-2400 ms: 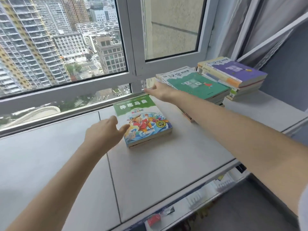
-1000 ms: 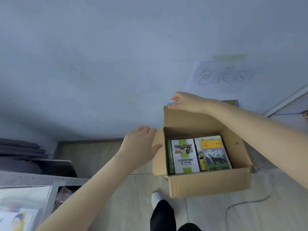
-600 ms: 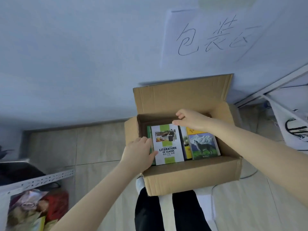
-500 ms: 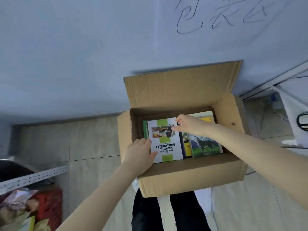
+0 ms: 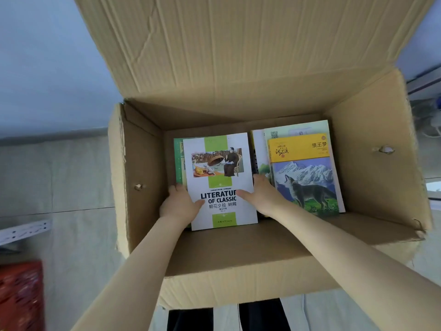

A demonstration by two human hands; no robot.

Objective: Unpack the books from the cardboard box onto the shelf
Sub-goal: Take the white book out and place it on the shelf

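White paperback [image 5: 218, 173] lies flat atop the left stack in the cardboard box [image 5: 372, 168], wolf-cover book [image 5: 305, 182] just beside it on the right. Left hand [image 5: 177, 206] & right hand [image 5: 263, 199] each pinch a side edge, thumbs on cover. Prob. light, bendy, glossy: grip both edges mid-length, lift level.

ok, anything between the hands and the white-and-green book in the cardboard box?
Nothing visible: the left hand and right hand hold the white-and-green book by its side edges; the brown cardboard box is open above it.
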